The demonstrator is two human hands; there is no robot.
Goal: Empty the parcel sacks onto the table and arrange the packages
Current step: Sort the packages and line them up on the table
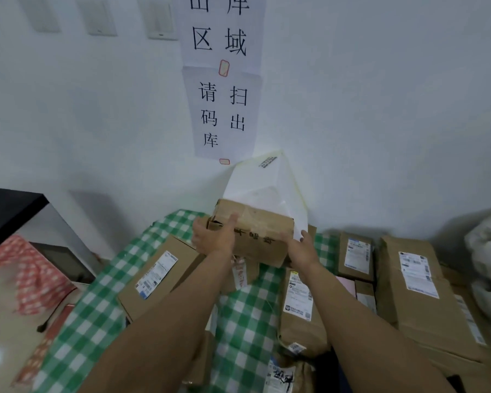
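A brown cardboard box with clear tape on top is held above the table with the green checked cloth, near the far wall. My left hand grips its left end and my right hand grips its right end. A tall white package leans against the wall right behind the box. Several labelled cardboard boxes lie on the cloth: one at the left, one under my right forearm, a small one and a large one at the right.
A white sack bulges at the far right edge. At the left stands a black-topped shelf with red checked cloth draped below it. Paper signs hang on the white wall behind the table.
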